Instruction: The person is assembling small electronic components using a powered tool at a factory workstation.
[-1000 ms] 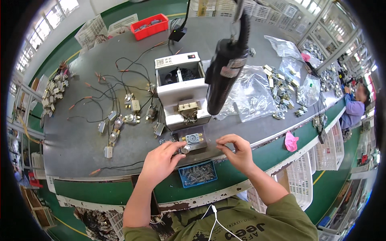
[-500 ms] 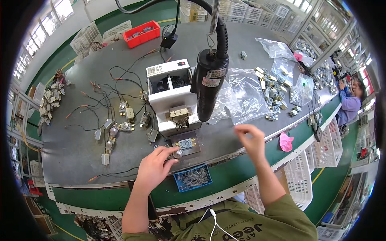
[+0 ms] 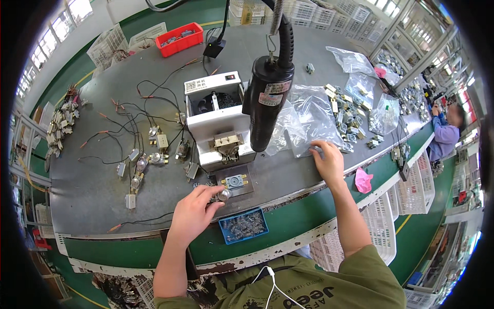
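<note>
My left hand [image 3: 194, 210] rests near the table's front edge, with thumb and forefinger closed on a small round metal part [image 3: 224, 194]. Just beyond that part, a grey rectangular part with brass terminals [image 3: 234, 181] lies on a flat metal plate [image 3: 243, 191]. My right hand [image 3: 329, 162] is at the lower edge of a clear plastic bag [image 3: 314, 118], its fingers curled toward the thumb; whatever they may pinch is too small to make out. Over the table hangs a black electric screwdriver [image 3: 269, 98], touched by neither hand.
A white machine [image 3: 218, 121] stands behind the plate. A blue tray of small screws [image 3: 244, 226] sits at the front edge. Wired parts [image 3: 157, 157] lie left; loose metal parts [image 3: 350, 118] and pink cloth [image 3: 363, 181] lie right. A red bin [image 3: 180, 39] stands far back. Another person [image 3: 446, 131] works far right.
My right hand has moved forward, from the front of the table to the plastic bag's edge. My left hand stays at the round metal part. The whole view has shifted slightly.
</note>
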Demonstrator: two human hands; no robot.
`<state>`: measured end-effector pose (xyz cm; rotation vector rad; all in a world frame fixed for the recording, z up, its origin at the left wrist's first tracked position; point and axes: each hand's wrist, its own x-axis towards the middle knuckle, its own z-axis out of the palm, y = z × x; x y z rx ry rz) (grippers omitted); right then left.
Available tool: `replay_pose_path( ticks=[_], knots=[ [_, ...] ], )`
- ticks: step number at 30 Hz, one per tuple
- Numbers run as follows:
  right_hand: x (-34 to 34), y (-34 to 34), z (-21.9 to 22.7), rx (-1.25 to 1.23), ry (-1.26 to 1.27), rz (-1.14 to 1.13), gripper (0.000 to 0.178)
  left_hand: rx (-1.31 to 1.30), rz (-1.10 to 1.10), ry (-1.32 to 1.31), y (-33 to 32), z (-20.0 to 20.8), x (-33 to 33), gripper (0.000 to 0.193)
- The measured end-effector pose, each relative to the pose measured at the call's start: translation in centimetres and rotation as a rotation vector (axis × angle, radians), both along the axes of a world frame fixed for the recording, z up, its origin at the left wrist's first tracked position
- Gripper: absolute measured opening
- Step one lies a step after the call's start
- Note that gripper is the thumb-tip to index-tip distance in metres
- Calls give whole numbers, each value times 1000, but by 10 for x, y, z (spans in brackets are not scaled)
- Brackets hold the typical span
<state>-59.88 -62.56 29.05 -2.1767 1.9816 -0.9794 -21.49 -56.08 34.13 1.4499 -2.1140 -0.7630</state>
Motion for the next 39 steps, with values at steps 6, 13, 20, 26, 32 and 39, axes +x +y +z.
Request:
replay_pose_path(
  ticks=[6,13,20,26,32,39],
  knots=[
    [3,-6,-7,-37,25,-20,18,29,3,3,0,1,-1,36],
    [-1,-7,-4,-19,-93,16,18,10,6,-2,1,-2,1,35],
    [-4,-7,-6,11,-168,36,18,-5,4,9,1,-5,0,36],
    [-6,-7,-9,26,-161,23,16,-14,2,14,1,-5,0,37],
    [-14,-1,-12,24,-165,-23,16,-12,1,10,1,-7,0,36],
    [-11,0,-7,48,-110,-74,15,-6,-1,0,1,-7,0,35]
  ],
)
